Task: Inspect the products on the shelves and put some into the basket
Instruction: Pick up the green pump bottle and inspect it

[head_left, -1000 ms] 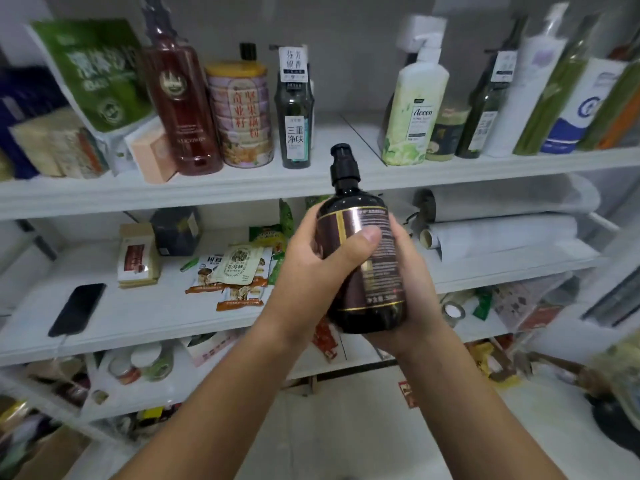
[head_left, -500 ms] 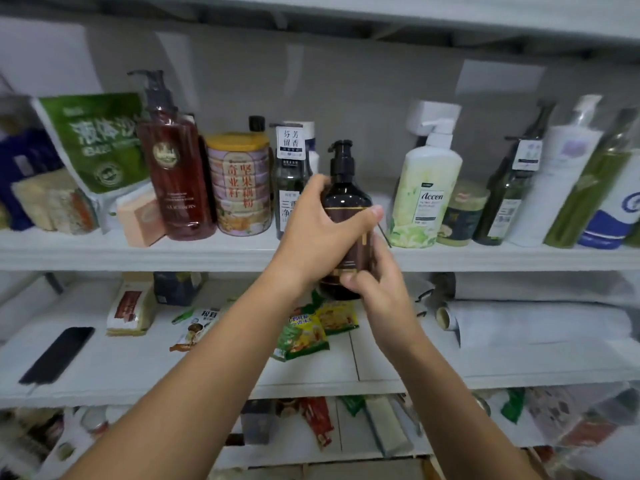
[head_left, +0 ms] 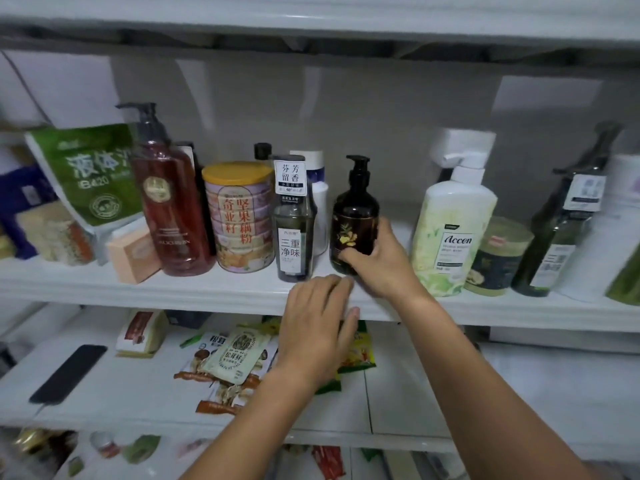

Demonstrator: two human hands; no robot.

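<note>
Two bare forearms, no sleeves, bare hands

1. We have set the dark brown plastic pump bottle point(head_left: 355, 216) upright on the white upper shelf point(head_left: 207, 289); a second ago we held it in front of the shelves.
2. Our left hand point(head_left: 317, 327) has let go, now at the bottle's 7 o'clock.
3. Our right hand point(head_left: 379, 261) has moved from behind to its lower right side.

- Dim, even indoor light with a cool grey-green cast; its source is out of view.
- The upper shelf point(head_left: 138, 289) casts soft shadow onto the back of the shelf below.
- Labels at centre are readable; the bottles at far right point(head_left: 568, 223) and the bottom-left clutter are smeared.
- Wide-angle bending curves the shelf edges.
- No strong glare.
</note>
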